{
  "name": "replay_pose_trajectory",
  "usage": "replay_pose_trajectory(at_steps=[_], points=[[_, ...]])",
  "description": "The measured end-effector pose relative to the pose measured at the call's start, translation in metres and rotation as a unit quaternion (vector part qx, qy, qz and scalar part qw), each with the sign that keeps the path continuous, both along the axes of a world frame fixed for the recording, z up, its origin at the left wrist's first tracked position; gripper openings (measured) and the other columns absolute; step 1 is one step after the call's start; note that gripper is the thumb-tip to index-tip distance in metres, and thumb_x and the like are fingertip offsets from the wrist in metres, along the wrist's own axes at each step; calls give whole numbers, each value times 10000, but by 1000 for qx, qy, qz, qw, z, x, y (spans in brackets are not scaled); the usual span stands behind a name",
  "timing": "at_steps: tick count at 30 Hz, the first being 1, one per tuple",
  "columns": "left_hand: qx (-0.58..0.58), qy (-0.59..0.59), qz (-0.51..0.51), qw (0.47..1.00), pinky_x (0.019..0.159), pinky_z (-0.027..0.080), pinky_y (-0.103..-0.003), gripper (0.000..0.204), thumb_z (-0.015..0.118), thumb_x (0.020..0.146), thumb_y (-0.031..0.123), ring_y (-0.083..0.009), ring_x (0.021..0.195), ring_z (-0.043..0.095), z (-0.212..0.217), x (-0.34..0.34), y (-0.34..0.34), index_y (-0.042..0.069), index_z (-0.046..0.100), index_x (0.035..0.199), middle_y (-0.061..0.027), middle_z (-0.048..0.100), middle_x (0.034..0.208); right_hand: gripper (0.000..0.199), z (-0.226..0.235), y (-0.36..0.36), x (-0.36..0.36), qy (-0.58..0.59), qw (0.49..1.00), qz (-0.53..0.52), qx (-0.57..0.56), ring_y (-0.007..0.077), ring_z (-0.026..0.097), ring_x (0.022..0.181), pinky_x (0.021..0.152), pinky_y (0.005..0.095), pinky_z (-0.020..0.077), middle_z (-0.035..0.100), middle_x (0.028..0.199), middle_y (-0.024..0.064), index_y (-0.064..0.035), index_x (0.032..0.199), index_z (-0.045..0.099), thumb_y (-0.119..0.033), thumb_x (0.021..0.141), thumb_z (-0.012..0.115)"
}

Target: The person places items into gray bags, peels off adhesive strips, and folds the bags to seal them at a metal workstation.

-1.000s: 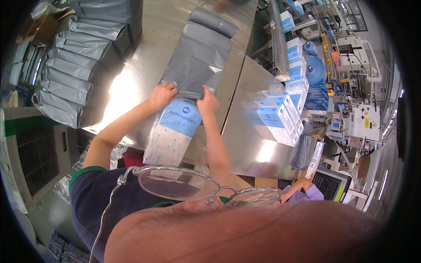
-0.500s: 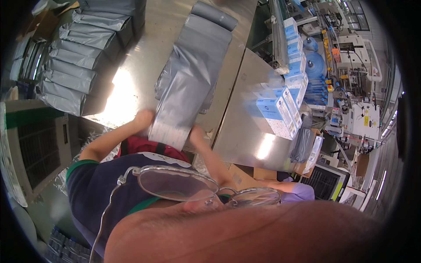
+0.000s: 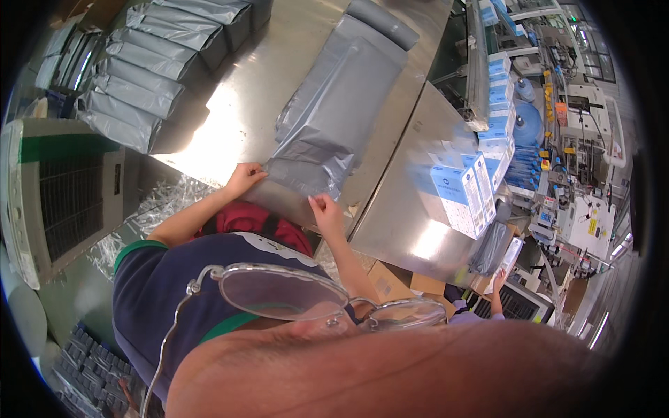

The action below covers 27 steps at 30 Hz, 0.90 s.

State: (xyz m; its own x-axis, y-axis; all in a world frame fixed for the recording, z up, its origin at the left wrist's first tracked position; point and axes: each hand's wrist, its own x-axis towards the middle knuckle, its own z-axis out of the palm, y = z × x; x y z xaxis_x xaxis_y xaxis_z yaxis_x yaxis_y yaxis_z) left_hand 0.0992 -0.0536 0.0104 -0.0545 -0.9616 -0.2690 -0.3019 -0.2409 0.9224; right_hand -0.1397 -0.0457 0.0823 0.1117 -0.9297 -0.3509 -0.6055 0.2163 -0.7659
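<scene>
A long grey plastic bag (image 3: 348, 104) lies over other grey plastic on the metal table, its near end creased and crumpled. At that end's left corner, my left hand (image 3: 242, 181) has thumb and fingers pinched together on the plastic. My right hand (image 3: 327, 214) pinches at the right part of the same end, its thumb and forefinger close together. Both hands are over the table's front edge. Farther off, a roll of grey plastic (image 3: 383, 23) lies across the far end of the bag.
Several filled grey bags (image 3: 150, 66) stand in a row at the left. Blue-and-white boxes (image 3: 463, 195) stand on the right-hand table, beside a conveyor (image 3: 477, 63). A red bag (image 3: 254, 221) sits below the table edge. A co-worker's hand (image 3: 499, 280) shows at the lower right.
The bag's near end, stretched toward me past the table edge before, now lies crumpled back on the table. My hands have moved away from my body. The co-worker's arm has shifted right.
</scene>
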Motion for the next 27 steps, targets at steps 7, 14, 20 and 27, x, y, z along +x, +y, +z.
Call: replay_pose_trajectory(at_steps=[7, 14, 20, 27], points=[[78, 180, -49, 979, 514, 385, -197, 143, 463, 784, 80, -68, 553, 470, -8, 0, -6, -16, 536, 707, -19, 529, 613, 125, -45, -38, 100, -155, 970, 39, -183, 131, 435, 515, 479, 229, 359, 435, 620, 42, -32, 759, 543, -89, 668, 609], [36, -37, -119, 992, 585, 410, -266, 96, 486, 742, 66, -123, 641, 502, -9, 13, 1, 9, 543, 794, -46, 542, 706, 144, -98, 115, -80, 124, 983, 109, -74, 260, 518, 682, 605, 383, 394, 526, 745, 137, -25, 824, 513, -151, 757, 490], [-475, -451, -314, 688, 911, 269, -434, 369, 499, 645, 59, -215, 1140, 292, 52, 17, -52, 72, 476, 1013, -90, 333, 1216, 456, -50, 56, -118, 300, 899, 320, 1, 271, 535, 703, 608, 348, 445, 534, 843, 95, -177, 1200, 326, -178, 763, 457], [-493, -187, -256, 810, 774, 399, -327, 108, 518, 661, 65, -163, 725, 543, 35, 1, -105, 22, 551, 754, -65, 561, 729, 308, -21, -69, -93, 235, 824, 361, -369, 206, 522, 612, 529, 306, 419, 514, 655, 57, -124, 996, 520, -118, 689, 505]])
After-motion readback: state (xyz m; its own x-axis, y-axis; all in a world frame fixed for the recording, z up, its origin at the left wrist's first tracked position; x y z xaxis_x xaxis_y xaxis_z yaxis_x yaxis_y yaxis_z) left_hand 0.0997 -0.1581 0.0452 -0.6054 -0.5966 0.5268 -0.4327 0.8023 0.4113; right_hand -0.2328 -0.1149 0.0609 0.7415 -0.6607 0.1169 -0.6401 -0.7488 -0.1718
